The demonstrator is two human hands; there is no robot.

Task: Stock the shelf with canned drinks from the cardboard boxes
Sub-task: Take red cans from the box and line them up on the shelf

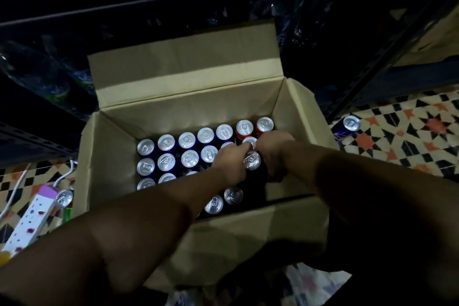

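Two bare forearms reach from the bottom edge into an open cardboard box (pixel 188 97) standing on a patterned tile floor (pixel 402 136). Left hand (pixel 229 159): fingers curled round the side of a raised can (pixel 252 160), whose silver top sits higher than its neighbours. Right hand (pixel 273 154): fingers curled down on the other side of the same can; whether they grip that can or one beneath them cannot be told, as the hand hides what lies under it.

Box contents: upright cans, silver tops showing. Far row, seven tops: five on blue bodies (pixel 186 140) and two on red cans (pixel 254 126) at the right end. Second row, four tops clear of the hands, with two more partly hidden at the knuckles. Third row, three tops partly cut off by the left forearm. Near the front wall, two further tops (pixel 223 200). The dark right front corner of the box is in shadow and its contents cannot be made out. All four flaps stand open; the far flap leans against the shelf (pixel 74 7).

Outside the box: one blue can (pixel 349 125) on the tiles to the right, just beside the right flap, and one can (pixel 63 198) on the floor to the left, next to a white power strip (pixel 29 223) with a purple end and white cable. Shrink-wrapped bottles (pixel 49 77) lie on the dark lower shelf behind.
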